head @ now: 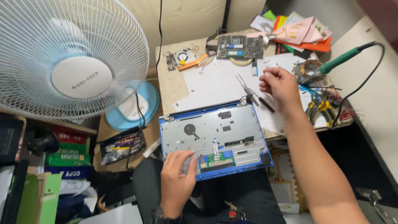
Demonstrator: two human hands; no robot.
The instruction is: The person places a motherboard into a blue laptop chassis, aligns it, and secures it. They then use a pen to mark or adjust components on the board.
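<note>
An opened blue laptop base (215, 139) lies inner side up across my lap and the table's front edge, showing its silver metal plate. My left hand (177, 176) rests flat on its near left corner, fingers on the metal. My right hand (281, 85) hovers over the white sheet (219, 81) on the table, fingertips pinched together; anything held is too small to see. Metal tweezers (244, 85) and a black pen-like tool (265, 103) lie just left of that hand.
A white standing fan (72, 58) fills the left. At the table's back lie a circuit board (240, 46), a small cooling fan (184, 57) and coloured papers (300, 31). A green soldering iron (342, 60) rests at right, with pliers (321, 108) below. A parts tray (122, 145) sits low left.
</note>
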